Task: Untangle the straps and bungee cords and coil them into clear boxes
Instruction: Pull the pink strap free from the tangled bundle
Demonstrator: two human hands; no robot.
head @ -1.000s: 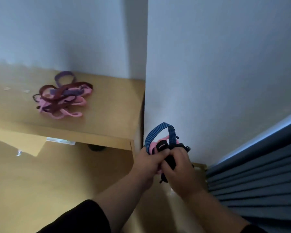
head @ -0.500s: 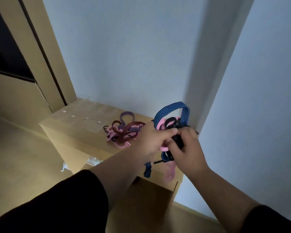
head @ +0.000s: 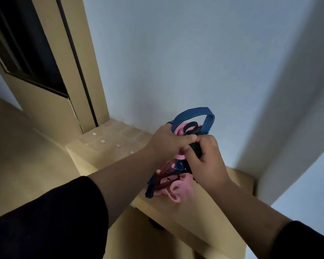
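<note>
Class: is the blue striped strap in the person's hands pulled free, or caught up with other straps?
Caught up. The blue striped strap arches above both hands, bunched with pink and black straps.

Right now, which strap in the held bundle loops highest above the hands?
The blue striped strap: it arches over the left hand and right hand, above the pink and black ones.

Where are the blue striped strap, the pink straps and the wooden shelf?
blue striped strap [head: 193, 111], head view, top of its arch.
pink straps [head: 176, 191], head view, lower loops.
wooden shelf [head: 108, 146], head view, bare top.
</note>
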